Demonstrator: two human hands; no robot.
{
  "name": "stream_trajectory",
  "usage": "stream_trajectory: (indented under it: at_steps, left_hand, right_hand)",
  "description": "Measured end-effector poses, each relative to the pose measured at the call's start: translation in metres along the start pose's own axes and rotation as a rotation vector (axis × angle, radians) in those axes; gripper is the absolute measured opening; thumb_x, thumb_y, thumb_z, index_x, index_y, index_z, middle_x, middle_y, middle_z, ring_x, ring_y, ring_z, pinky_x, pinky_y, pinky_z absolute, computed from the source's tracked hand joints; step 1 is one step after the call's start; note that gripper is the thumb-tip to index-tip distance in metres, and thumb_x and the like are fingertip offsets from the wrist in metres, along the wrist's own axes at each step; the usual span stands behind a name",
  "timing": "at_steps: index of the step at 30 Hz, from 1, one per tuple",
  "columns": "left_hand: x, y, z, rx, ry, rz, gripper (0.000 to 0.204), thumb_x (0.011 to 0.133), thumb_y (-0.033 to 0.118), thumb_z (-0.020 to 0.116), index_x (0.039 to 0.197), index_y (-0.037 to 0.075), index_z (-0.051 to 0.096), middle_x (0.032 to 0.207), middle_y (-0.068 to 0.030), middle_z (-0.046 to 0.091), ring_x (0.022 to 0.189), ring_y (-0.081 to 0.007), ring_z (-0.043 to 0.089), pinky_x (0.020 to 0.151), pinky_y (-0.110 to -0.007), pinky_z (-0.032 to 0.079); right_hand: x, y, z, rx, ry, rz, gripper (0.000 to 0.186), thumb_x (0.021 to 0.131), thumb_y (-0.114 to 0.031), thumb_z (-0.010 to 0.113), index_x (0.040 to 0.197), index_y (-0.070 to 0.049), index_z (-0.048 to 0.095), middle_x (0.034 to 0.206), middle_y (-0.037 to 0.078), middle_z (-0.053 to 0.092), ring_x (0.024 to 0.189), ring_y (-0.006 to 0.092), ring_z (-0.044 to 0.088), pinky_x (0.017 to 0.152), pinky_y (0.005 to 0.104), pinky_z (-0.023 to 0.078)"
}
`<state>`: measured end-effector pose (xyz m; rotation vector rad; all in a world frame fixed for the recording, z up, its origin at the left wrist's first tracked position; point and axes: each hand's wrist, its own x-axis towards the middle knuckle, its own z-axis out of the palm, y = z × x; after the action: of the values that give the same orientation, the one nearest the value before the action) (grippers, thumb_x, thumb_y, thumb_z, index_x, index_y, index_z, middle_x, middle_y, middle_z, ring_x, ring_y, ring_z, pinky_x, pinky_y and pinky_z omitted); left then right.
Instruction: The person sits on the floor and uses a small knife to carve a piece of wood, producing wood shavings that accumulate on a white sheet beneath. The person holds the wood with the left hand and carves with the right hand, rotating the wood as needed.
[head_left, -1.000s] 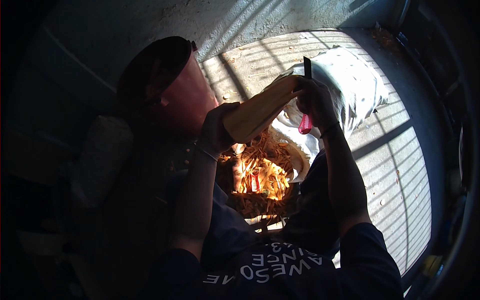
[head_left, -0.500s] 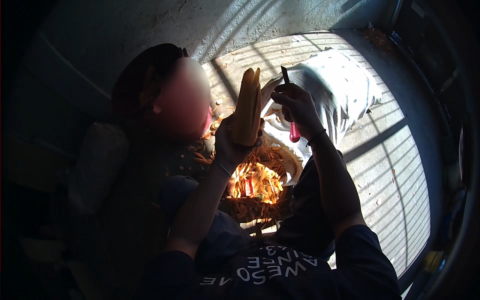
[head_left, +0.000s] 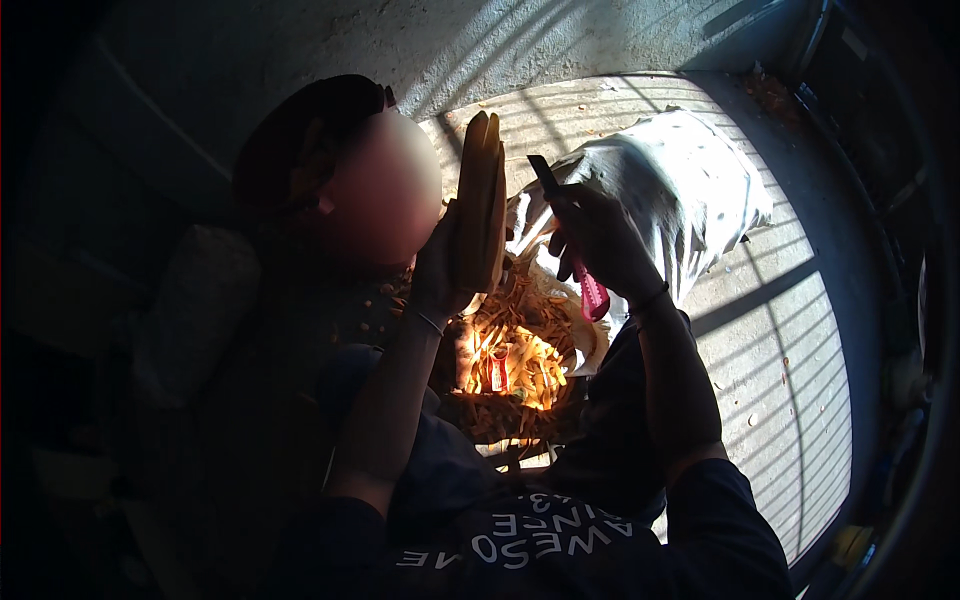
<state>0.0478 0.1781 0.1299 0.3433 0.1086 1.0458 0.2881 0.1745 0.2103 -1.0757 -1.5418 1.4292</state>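
Note:
My left hand (head_left: 435, 272) is closed round the lower part of a long tan piece (head_left: 478, 215), held nearly upright and split lengthwise into narrow prongs at its top. What it is made of, I cannot tell. To its right, my right hand (head_left: 605, 240) grips a knife with a pink handle (head_left: 593, 298). The dark flat blade, with a square-looking tip, points up and left toward the tan piece, with a gap between them. Below both hands lies a sunlit heap of thin orange-brown strips (head_left: 535, 375), with a small red and white packet (head_left: 499, 370) among them.
A person in a dark cap (head_left: 305, 140) is close at the left, beyond my left hand. A large white sack (head_left: 690, 185) lies on the floor behind my right hand. A pale bulky bundle (head_left: 200, 300) stands in shadow at far left. A rough wall (head_left: 500, 45) runs behind.
The tan piece has shifted up and slightly left in my left hand. My right hand has turned and lowered a little, so the blade leans further left.

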Motion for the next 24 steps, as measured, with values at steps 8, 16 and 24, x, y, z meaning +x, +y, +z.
stream_trajectory:
  at_steps: [8,16,24]
  left_hand:
    - [-0.006,-0.006,-0.016,0.275,0.264,0.139,0.038,0.105,0.03,0.05,0.128,0.002,0.061,0.12,-0.0112,0.069,0.107,-0.0228,0.068,0.093,-0.035,0.056]
    - [-0.018,-0.014,-0.009,0.899,0.259,0.237,0.041,0.101,0.018,0.057,0.135,-0.005,0.058,0.127,-0.0111,0.067,0.11,-0.0162,0.066,0.098,-0.03,0.052]
    - [-0.034,-0.004,-0.008,0.953,0.318,0.368,0.038,0.101,0.017,0.057,0.131,-0.005,0.062,0.123,-0.011,0.069,0.11,-0.0149,0.064,0.098,-0.03,0.05]
  right_hand:
    - [0.004,0.005,0.023,0.305,0.312,-0.234,0.019,0.096,-0.017,0.069,0.109,-0.003,0.065,0.07,-0.001,0.059,0.047,0.0051,0.05,0.043,0.0231,0.041]
    - [0.017,0.018,0.013,0.154,0.361,-0.235,0.018,0.089,-0.015,0.078,0.096,-0.002,0.068,0.066,-0.002,0.059,0.054,0.0035,0.053,0.047,0.0232,0.042]
    - [0.016,0.016,0.018,0.136,0.347,-0.265,0.014,0.087,-0.01,0.078,0.082,-0.003,0.067,0.066,0.0,0.062,0.054,0.004,0.056,0.047,0.023,0.043]
